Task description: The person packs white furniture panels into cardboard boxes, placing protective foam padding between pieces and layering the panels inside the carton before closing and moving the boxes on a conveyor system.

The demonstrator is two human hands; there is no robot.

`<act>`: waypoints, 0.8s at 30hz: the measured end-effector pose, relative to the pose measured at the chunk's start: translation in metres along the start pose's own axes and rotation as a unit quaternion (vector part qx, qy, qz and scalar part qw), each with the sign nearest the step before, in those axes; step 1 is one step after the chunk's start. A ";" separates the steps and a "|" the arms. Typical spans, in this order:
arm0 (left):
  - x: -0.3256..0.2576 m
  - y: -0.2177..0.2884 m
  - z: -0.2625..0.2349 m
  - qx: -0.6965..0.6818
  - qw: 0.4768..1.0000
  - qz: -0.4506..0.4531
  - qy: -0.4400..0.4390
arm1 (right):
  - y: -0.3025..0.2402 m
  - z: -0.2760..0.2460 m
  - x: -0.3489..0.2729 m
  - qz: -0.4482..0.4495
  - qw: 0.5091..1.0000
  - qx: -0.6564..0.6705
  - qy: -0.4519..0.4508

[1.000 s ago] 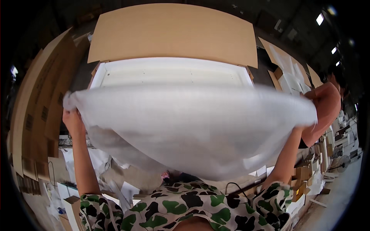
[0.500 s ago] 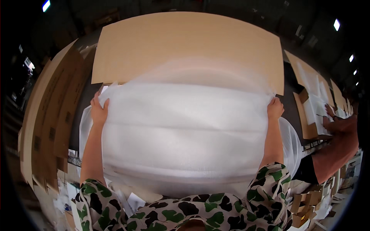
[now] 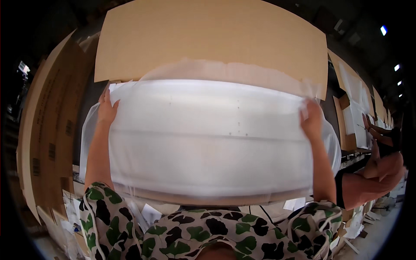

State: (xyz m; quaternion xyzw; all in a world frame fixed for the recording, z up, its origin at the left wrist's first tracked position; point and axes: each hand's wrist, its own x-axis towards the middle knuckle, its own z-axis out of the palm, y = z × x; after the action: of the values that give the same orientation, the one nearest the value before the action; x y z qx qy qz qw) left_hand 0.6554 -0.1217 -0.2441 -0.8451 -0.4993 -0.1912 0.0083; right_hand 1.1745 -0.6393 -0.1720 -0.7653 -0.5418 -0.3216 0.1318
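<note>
A broad, pale panel-like thing (image 3: 208, 160) lies in front of me inside an open cardboard box, with thin translucent plastic film (image 3: 190, 71) spread over it. The film reaches past the far edge onto a raised cardboard flap (image 3: 212, 34) and bulges out at both sides. My left hand (image 3: 107, 110) rests at the far left corner of the film, its fingers stretched and the thumb apart. At the far right corner is my right hand (image 3: 312, 117), its fingers bent but smeared by motion; whether it grips the film I cannot tell.
Tall folded cardboard sheets (image 3: 47, 125) stand on the left. On the right another open box (image 3: 353, 112) holds white wrapped contents, and a co-worker in a salmon top (image 3: 381, 173) reaches over it. White scraps (image 3: 151, 214) lie low, near my body.
The film now lies flatter and tighter, and small dark marks show through it. My right hand has shifted slightly right and nearer. The whole view has shifted a little.
</note>
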 end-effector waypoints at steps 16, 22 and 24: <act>-0.032 0.150 -0.036 -0.368 0.921 0.127 -0.013 | -0.071 0.031 -0.012 0.074 0.967 0.049 -0.237; -0.050 0.167 0.036 -0.004 0.973 0.227 -0.043 | -0.082 0.076 -0.027 0.064 0.963 0.010 -0.263; -0.064 0.160 0.036 0.002 0.962 0.176 -0.207 | -0.073 0.078 -0.082 0.084 0.966 0.021 -0.242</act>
State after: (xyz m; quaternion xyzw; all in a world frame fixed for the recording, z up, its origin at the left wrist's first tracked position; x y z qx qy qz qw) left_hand 0.7744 -0.2481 -0.2703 -0.9408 -0.3335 -0.0065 -0.0604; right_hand 1.1181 -0.6302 -0.2942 -0.8600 -0.4982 -0.1032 0.0393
